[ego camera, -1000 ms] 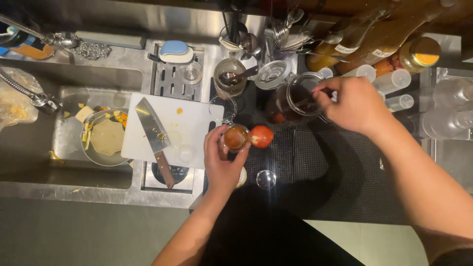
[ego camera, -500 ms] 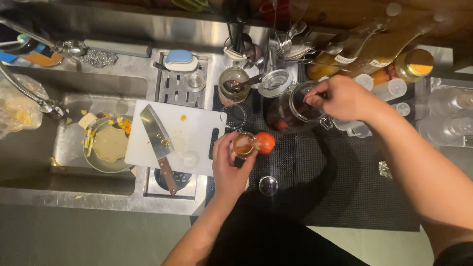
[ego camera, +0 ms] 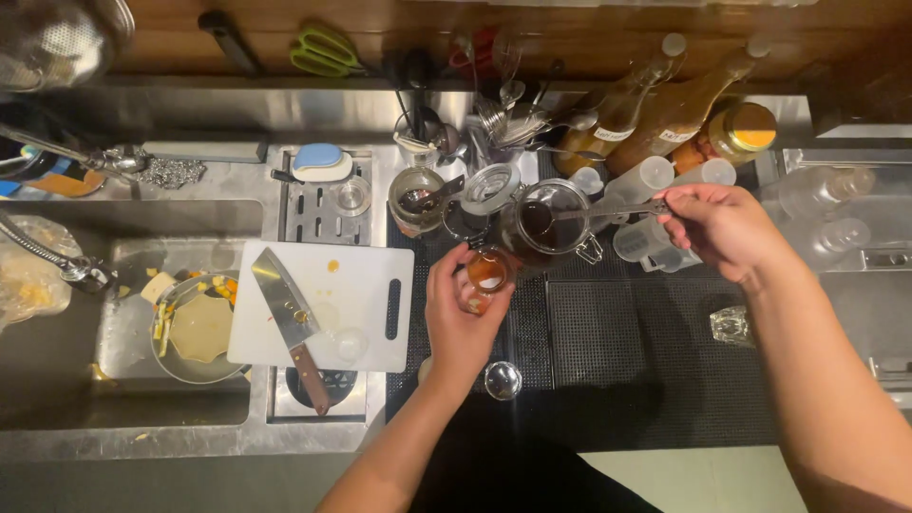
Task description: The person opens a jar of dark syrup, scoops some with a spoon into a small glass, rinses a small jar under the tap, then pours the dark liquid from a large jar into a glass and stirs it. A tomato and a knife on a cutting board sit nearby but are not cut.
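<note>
My left hand (ego camera: 463, 318) grips a small glass (ego camera: 490, 274) of amber liquid and holds it against the front of an open clip-top jar (ego camera: 548, 228) with dark contents. The jar's glass lid (ego camera: 489, 186) is swung open to its left. My right hand (ego camera: 727, 228) pinches the end of a long metal spoon (ego camera: 613, 211). The spoon's bowl is inside the jar. Both stand on a black bar mat (ego camera: 646, 332).
A white cutting board (ego camera: 366, 294) with a knife (ego camera: 285, 318) lies left of my left hand, beside a sink holding a bowl of peels (ego camera: 195, 328). Bottles (ego camera: 665, 109) and utensils crowd the back. A second jar (ego camera: 414, 199), a small tumbler (ego camera: 731, 325) and a round metal cup (ego camera: 502, 380) stand nearby.
My left hand brought the small glass up against the jar. My right hand drew back to the right along the spoon. The red round thing beside the glass is out of sight.
</note>
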